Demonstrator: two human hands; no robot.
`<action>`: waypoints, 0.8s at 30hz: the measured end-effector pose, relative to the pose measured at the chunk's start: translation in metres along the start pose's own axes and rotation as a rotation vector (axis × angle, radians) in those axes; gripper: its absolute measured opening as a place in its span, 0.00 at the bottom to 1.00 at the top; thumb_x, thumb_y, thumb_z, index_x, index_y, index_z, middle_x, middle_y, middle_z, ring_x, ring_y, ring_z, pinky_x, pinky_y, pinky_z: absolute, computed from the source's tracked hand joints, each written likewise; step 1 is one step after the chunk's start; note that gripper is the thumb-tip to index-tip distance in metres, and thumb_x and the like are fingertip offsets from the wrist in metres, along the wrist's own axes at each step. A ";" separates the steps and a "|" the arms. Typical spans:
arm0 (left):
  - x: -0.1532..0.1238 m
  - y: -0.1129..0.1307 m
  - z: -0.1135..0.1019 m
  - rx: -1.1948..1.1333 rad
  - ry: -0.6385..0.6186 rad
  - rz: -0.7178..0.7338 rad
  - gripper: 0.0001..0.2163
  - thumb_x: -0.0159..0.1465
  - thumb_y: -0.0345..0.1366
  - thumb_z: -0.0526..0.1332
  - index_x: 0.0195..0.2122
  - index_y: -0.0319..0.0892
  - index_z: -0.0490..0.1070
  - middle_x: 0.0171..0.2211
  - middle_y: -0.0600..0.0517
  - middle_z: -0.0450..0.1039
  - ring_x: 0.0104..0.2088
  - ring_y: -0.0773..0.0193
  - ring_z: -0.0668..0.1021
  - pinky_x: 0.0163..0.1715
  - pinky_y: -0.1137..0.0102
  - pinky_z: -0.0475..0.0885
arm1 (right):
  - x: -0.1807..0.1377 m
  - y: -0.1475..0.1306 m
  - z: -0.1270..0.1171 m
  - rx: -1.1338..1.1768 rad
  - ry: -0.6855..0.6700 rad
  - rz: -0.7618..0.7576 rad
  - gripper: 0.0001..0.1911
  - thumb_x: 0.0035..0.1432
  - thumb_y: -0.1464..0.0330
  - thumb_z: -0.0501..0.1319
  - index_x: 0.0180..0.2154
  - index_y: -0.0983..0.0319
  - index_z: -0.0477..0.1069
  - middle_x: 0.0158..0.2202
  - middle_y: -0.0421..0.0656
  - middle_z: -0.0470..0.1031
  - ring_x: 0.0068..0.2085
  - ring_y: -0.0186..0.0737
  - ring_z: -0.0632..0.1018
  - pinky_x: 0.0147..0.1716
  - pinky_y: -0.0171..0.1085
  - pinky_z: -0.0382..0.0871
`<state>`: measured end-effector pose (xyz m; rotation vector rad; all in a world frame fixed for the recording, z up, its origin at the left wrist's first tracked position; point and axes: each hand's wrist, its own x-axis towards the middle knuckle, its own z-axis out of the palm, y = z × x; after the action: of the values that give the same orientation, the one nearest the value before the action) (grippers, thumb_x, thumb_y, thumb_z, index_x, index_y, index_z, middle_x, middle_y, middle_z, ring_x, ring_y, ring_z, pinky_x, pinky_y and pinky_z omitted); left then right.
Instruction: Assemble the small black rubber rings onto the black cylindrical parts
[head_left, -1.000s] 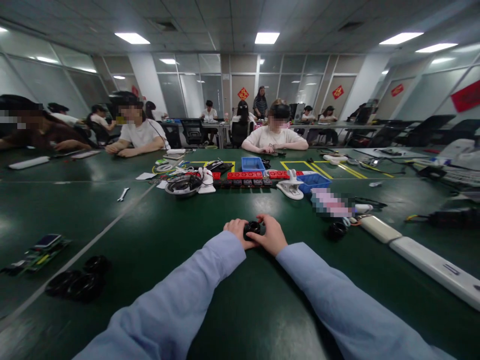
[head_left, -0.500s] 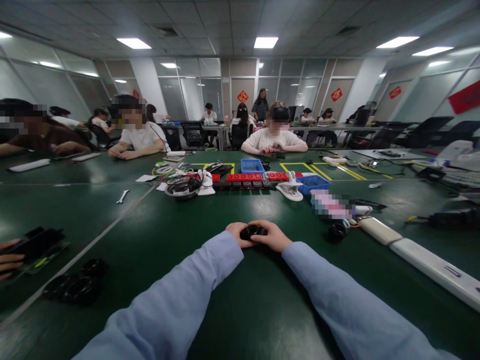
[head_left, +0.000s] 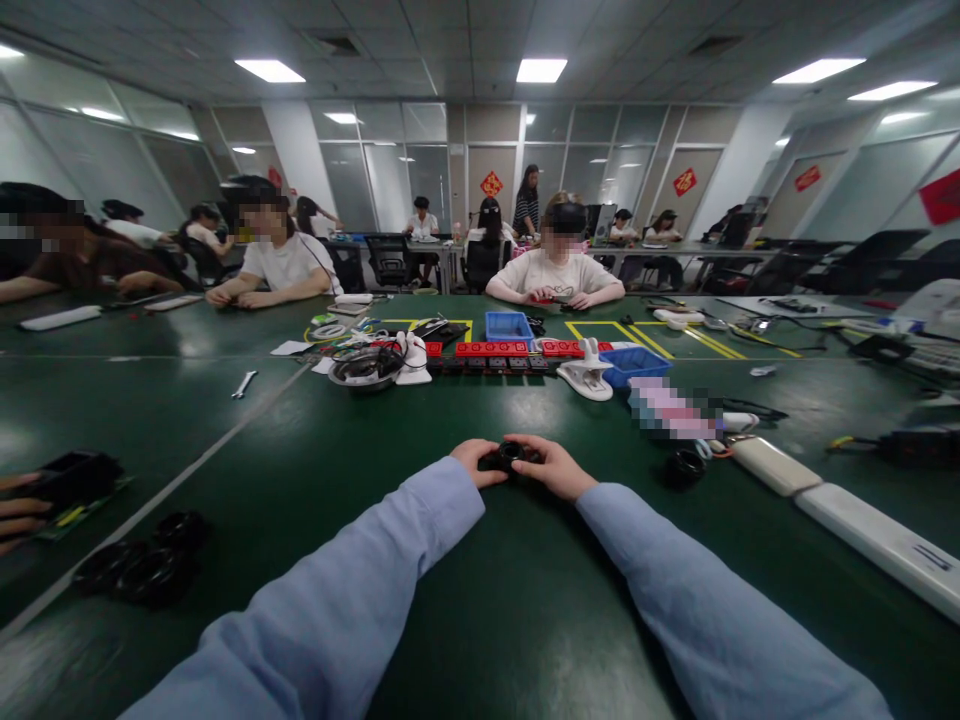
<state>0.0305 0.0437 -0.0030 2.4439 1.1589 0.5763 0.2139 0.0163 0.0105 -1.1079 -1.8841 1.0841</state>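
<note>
Both hands meet over the middle of the green table. My right hand (head_left: 561, 468) is closed on a glossy black ring-shaped part (head_left: 512, 452), its round opening facing me. On the other side my left hand (head_left: 472, 463) is closed on a dark piece (head_left: 489, 461) touching the ring; whether they are one part or two I cannot tell. Several similar black rings (head_left: 154, 572) lie at the lower left. One more black ring (head_left: 684, 467) sits to the right of my hands.
A red-and-black power strip (head_left: 491, 350) runs across the table between white clamp bases, with blue trays (head_left: 636, 365) nearby. A small wrench (head_left: 244, 384) lies left. White bars (head_left: 874, 540) extend at right. A co-worker's hand (head_left: 19, 510) holds a black box at far left.
My right hand has moved slightly right, and more of the dark piece shows beside the left fingers. Both hands still hold on. The view has shifted a little.
</note>
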 end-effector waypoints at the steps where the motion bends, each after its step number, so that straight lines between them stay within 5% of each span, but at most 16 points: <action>1: -0.001 0.000 0.001 0.007 0.020 -0.003 0.20 0.47 0.42 0.62 0.41 0.39 0.68 0.32 0.50 0.70 0.34 0.61 0.72 0.35 0.70 0.65 | 0.000 0.000 0.003 -0.045 0.047 -0.019 0.26 0.45 0.63 0.60 0.47 0.63 0.61 0.38 0.44 0.68 0.33 0.35 0.68 0.34 0.36 0.62; 8: -0.007 0.014 0.003 0.157 0.145 -0.135 0.39 0.37 0.54 0.62 0.50 0.41 0.58 0.44 0.46 0.65 0.43 0.54 0.68 0.44 0.63 0.62 | 0.000 0.002 0.021 -0.260 0.343 -0.030 0.33 0.34 0.59 0.65 0.43 0.64 0.59 0.37 0.45 0.64 0.33 0.37 0.68 0.33 0.38 0.64; 19: -0.004 0.025 0.009 0.275 0.106 -0.281 0.18 0.43 0.45 0.60 0.35 0.44 0.64 0.33 0.52 0.68 0.37 0.57 0.70 0.37 0.64 0.64 | 0.003 -0.003 0.033 -0.388 0.413 -0.052 0.19 0.38 0.61 0.63 0.32 0.62 0.61 0.31 0.41 0.64 0.34 0.38 0.67 0.34 0.38 0.62; 24: -0.003 0.022 0.009 0.282 0.102 -0.252 0.17 0.44 0.44 0.60 0.35 0.44 0.65 0.33 0.53 0.68 0.37 0.58 0.70 0.36 0.66 0.65 | 0.001 -0.005 0.029 -0.403 0.407 -0.096 0.17 0.38 0.62 0.63 0.32 0.63 0.64 0.32 0.42 0.64 0.36 0.39 0.67 0.36 0.39 0.62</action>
<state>0.0476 0.0263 -0.0006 2.4598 1.6604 0.4928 0.1866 0.0069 0.0028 -1.3256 -1.8357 0.3873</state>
